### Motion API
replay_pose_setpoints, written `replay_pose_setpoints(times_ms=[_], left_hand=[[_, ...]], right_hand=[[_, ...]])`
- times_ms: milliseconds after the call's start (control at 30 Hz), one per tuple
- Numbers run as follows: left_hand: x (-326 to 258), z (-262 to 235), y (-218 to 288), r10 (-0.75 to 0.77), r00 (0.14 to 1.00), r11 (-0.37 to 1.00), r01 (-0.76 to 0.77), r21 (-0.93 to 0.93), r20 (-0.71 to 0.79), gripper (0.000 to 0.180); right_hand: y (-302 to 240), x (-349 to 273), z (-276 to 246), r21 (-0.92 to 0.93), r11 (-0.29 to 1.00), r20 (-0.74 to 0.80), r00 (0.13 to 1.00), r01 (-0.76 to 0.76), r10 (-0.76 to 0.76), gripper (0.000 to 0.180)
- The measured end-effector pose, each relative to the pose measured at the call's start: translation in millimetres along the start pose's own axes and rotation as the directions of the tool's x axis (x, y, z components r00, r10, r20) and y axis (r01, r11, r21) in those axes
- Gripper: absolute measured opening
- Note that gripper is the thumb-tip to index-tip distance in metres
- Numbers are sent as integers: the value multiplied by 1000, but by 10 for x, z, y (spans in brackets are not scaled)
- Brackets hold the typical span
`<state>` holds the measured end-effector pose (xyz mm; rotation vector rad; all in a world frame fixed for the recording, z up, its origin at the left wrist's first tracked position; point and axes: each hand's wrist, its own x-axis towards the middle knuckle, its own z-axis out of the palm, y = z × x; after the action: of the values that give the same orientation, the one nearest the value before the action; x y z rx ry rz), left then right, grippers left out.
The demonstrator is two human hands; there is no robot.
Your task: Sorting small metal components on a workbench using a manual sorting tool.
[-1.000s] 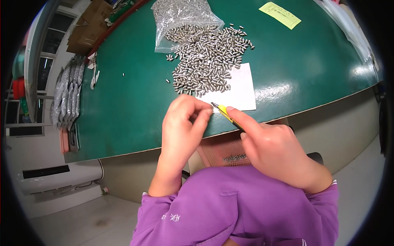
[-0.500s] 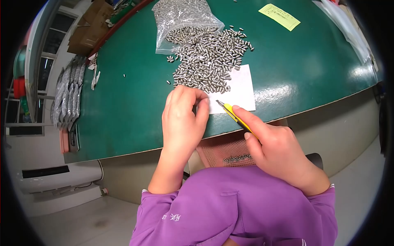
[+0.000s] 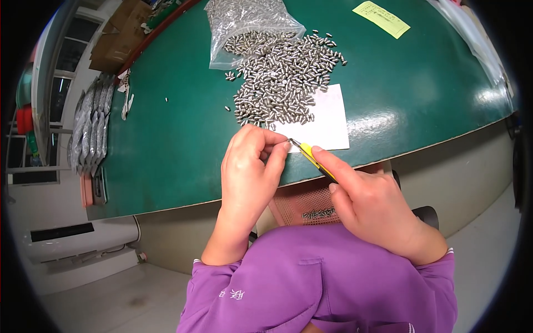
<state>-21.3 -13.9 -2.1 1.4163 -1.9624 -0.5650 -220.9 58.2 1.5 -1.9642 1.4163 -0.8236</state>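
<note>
My left hand (image 3: 251, 166) hovers at the near edge of the green table (image 3: 177, 127), fingers pinched together on what looks like a small metal piece, mostly hidden by the fingertips. My right hand (image 3: 372, 202) grips a yellow-and-black utility knife (image 3: 312, 160), and its tip meets my left fingertips. Just beyond lies a white paper sheet (image 3: 325, 119) with a heap of small silver metal pieces (image 3: 280, 77) spilling across its far part.
A clear plastic bag (image 3: 244, 22) of the same pieces lies at the far side. A yellow note (image 3: 382, 18) sits at the far right. An orange mesh basket (image 3: 308, 205) with a few pieces rests under the table edge. Grey packets (image 3: 89, 125) are stacked at the left.
Both hands stayed at the table edge; the knife tip drew back a little, then returned to my left fingertips.
</note>
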Motion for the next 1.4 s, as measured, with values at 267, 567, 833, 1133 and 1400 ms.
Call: replay_pose_setpoints(times_ms=[267,567,833,1133,1400], left_hand=[[13,-18,-16,-8,1000,1000,8,-4,-2,11],[23,-165,-45,216,976,976,-217,32,27,8],[213,-123,-170,264,964,935,-261,241,22,13],[82,-89,-69,234,970,962,-242,131,68,13],[44,-17,-94,188,982,978,-189,89,19,15]], right_hand=[[-88,120,-132,-104,994,87,996,37,-27,56],[46,-4,-30,141,990,-62,998,-18,28,56],[18,11,-37,117,993,-30,1000,-5,9,56],[35,-7,35,-67,996,-29,997,64,-66,55],[-16,-21,27,-115,993,10,1000,24,-23,60]])
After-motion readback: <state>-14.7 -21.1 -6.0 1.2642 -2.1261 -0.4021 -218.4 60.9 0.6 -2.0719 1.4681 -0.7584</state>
